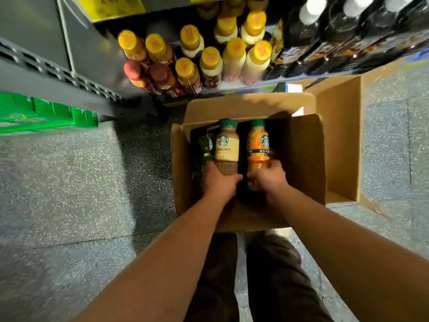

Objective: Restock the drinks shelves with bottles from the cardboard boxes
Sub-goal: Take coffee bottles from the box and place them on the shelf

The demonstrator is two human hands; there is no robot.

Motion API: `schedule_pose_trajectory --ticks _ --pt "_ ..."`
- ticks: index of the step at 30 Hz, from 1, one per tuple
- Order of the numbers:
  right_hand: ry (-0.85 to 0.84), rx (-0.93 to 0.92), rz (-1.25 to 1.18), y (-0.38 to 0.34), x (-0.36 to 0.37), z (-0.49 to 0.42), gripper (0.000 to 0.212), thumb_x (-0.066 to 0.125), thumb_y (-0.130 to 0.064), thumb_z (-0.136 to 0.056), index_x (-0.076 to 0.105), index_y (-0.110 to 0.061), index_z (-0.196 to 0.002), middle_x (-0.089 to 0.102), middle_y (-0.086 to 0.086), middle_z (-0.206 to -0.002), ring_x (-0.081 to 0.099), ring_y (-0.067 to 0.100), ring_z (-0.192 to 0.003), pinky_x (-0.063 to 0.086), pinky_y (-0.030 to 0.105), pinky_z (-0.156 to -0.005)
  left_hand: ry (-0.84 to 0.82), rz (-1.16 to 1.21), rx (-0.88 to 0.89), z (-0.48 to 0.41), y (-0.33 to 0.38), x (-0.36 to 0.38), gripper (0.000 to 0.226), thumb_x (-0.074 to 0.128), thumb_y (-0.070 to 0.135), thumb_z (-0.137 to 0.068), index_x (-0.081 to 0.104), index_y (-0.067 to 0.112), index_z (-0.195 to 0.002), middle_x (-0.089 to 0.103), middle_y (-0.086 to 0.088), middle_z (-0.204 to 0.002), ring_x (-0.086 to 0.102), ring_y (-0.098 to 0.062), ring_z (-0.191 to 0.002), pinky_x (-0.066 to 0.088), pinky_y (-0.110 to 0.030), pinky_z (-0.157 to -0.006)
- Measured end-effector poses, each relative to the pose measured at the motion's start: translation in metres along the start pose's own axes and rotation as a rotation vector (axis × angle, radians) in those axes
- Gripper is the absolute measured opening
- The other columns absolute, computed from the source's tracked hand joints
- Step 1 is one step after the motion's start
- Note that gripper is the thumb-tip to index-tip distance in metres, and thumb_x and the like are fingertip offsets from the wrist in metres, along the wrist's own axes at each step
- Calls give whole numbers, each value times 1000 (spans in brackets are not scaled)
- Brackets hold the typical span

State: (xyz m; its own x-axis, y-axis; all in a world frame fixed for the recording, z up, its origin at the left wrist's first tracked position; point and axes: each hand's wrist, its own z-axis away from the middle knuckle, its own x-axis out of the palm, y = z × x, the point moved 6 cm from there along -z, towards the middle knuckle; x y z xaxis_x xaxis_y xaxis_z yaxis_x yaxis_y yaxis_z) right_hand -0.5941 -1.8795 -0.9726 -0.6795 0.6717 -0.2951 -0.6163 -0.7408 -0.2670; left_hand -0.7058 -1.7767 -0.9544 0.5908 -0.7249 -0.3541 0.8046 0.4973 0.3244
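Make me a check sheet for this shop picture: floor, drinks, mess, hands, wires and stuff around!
Surface: speckled grey floor, with the box standing on it.
Job's things: open box holds a cream bottle, an orange bottle and a dark bottle; yellow-capped bottles stand on the shelf.
Clutter: second box stands beside the first.
Hands: left hand grips the cream bottle; right hand grips the orange bottle.
Cables: nothing seen.
Surroundings: green crate; white-capped bottles.

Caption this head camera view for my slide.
Left hand grips a cream bottle, right hand an orange bottle, in the cardboard box.
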Motion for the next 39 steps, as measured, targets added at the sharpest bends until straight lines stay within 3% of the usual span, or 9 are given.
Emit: schedule_pose_trajectory --ticks 5,10,13,15,19,24,28,33,39 --pt "-69 -20 -51 -22 -23 59 52 72 2 -67 50 -14 -111 61 12 -101 62 33 -91 57 42 -71 -58 86 81 50 37 -11 73 76 16 -76 35 14 -136 51 -7 -128 50 -27 -118 42 -35 -95" --pt "-222 -121 -111 -52 -46 126 27 64 8 -69 57 -13 -85 55 10 -71 50 22 -58 42 29 -47 -113 253 213 113 76 -23 59 73 5 -77 41 10 -127 57 -4 -110 57 -20 -102 43 -20 -67" --pt "-220 -247 -73 -78 -69 172 23 63 10 -76 58 -5 -93 61 12 -81 57 25 -75 52 43 -62 -116 401 269 154 94 -29 63 77 6 -66 44 11 -119 60 -10 -108 60 -26 -98 53 -30 -72" --pt "-176 -307 -16 -87 -89 202 30 64 6 -76 58 -7 -102 63 10 -90 59 24 -83 50 35 -65 -107 447 279 186 99 -31 62 73 17 -58 46 17 -113 61 -6 -101 63 -28 -98 55 -39 -78" --pt "-159 -392 -16 -104 -122 259 37 60 11 -73 57 -10 -103 61 4 -78 58 22 -78 44 24 -56 -123 517 388 248 113 -38 45 68 12 -78 47 20 -117 63 0 -99 62 -17 -90 47 -25 -67" --pt "-150 -565 -17 -136 -174 342 16 58 3 -82 55 -7 -95 53 6 -67 46 15 -53 33 13 -33 -27 553 509 323 153 -48 44 71 16 -77 54 11 -118 66 -9 -107 63 -29 -101 51 -45 -91" --pt "-141 -643 -48 -153 -213 393 33 65 6 -75 59 -8 -105 63 8 -89 55 15 -71 42 21 -51 33 488 599 377 183 -53 42 66 23 -80 55 21 -121 64 -3 -114 60 -25 -106 48 -43 -96" --pt "-127 -721 -100 -183 -247 430 28 66 9 -75 58 -12 -91 60 5 -75 51 17 -66 40 25 -56 -64 583 763 432 226 -63 39 70 6 -80 59 15 -115 69 -6 -103 65 -24 -91 52 -28 -72" --pt "-99 -779 -116 -217 -250 449 44 75 0 -73 55 -12 -111 65 5 -100 62 21 -91 48 28 -73 -97 563 822 438 271 -86 49 78 9 -73 59 15 -118 68 -9 -110 64 -29 -103 50 -48 -93"
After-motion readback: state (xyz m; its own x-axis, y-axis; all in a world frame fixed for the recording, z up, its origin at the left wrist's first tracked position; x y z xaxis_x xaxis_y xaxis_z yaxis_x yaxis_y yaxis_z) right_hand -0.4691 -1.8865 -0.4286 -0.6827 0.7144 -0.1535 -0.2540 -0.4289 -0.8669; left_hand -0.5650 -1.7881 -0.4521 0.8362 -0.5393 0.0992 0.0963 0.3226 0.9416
